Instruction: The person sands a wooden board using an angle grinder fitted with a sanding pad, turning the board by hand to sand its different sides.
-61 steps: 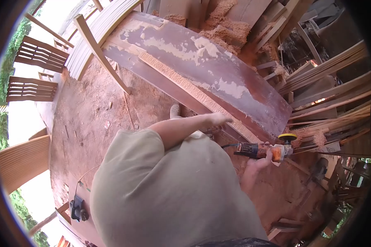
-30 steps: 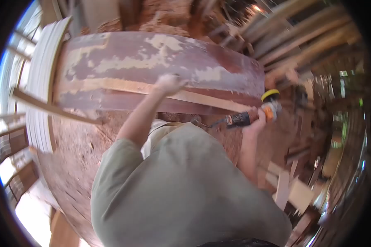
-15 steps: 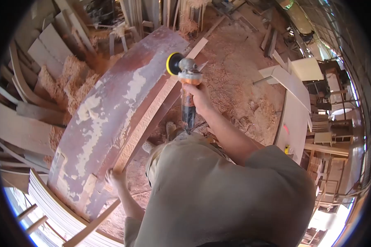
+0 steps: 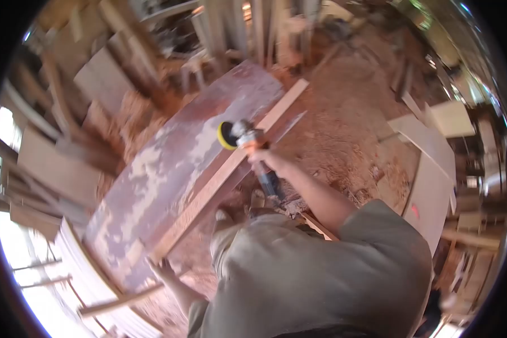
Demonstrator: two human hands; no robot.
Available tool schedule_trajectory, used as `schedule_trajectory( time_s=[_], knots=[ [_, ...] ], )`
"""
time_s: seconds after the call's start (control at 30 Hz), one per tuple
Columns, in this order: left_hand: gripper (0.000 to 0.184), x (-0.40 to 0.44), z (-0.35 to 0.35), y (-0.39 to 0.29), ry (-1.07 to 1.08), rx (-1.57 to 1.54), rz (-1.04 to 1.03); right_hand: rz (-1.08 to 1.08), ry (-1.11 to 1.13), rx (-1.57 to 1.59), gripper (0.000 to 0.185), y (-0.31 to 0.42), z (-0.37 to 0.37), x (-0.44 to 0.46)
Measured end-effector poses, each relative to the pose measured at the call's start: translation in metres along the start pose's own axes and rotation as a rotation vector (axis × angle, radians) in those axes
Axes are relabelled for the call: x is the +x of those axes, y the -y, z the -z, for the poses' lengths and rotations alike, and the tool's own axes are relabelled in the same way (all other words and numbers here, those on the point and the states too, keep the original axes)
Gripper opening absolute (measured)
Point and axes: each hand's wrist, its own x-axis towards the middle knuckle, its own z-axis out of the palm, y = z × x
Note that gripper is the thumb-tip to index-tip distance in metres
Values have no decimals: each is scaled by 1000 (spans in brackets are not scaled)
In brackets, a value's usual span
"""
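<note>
In my right hand point(image 4: 262, 158) is a power tool point(image 4: 254, 141) with an orange and black body and a yellow-edged round pad, held over the long pale wooden strip point(image 4: 208, 191). My left hand point(image 4: 163, 271) is at the strip's near left end, with fingers around its edge; they are somewhat blurred. The strip lies lengthwise along a wide reddish-brown board point(image 4: 169, 149) with patchy pale areas. The pad is above the board beside the strip; whether it touches is unclear.
Sawdust and shavings point(image 4: 132, 121) lie beyond the board. Upright planks point(image 4: 259, 34) stand at the back. Pale panels point(image 4: 428, 186) are at the right. A narrow wooden bar point(image 4: 121, 299) and curved white slats point(image 4: 90, 270) are at the lower left.
The view has turned clockwise toward the right. My left hand went from above the strip's middle to its left end. The tool has moved back over the strip, still in my right hand.
</note>
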Motion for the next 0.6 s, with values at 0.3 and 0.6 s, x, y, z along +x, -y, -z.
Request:
schedule_trajectory(
  time_s=[0.3, 0.6],
  knots=[
    [45, -11, -33, 37, -52, -1173, 115, -67, 167, 155, 43, -19, -40, -35],
    [38, 11, -7, -6, 394, -1080, -6, 181, 365, -493, 33, -39, -190, -87]
  ],
)
